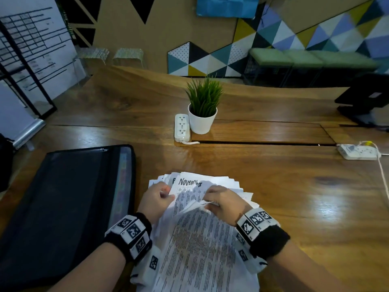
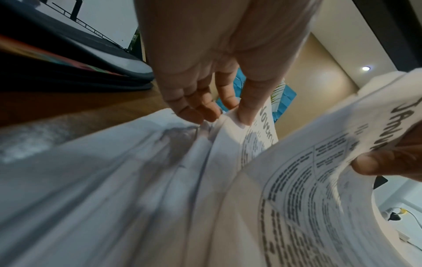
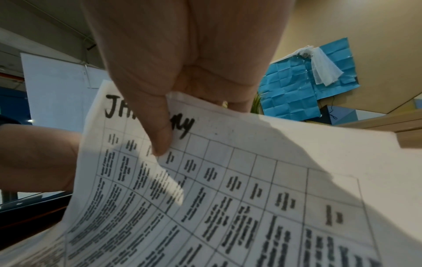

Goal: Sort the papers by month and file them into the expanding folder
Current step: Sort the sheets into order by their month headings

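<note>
The right hand (image 3: 182,63) is pinching a January sheet (image 3: 228,180); the left hand (image 2: 212,59) is pinching the stacked papers (image 2: 102,180). A wooden table (image 1: 273,186) is lying beneath the fingers, a patterned wall (image 1: 315,34) standing beyond.

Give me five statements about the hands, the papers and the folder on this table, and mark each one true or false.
1. The right hand pinches a sheet headed January. True.
2. The black folder lies to the right of the papers. False: it lies to their left, on the table.
3. A sheet headed November shows in the paper pile. True.
4. The left hand rests on the folder. False: its fingers hold papers in the pile.
5. The potted plant stands on the papers. False: it stands farther back, beside a white power strip.
</note>
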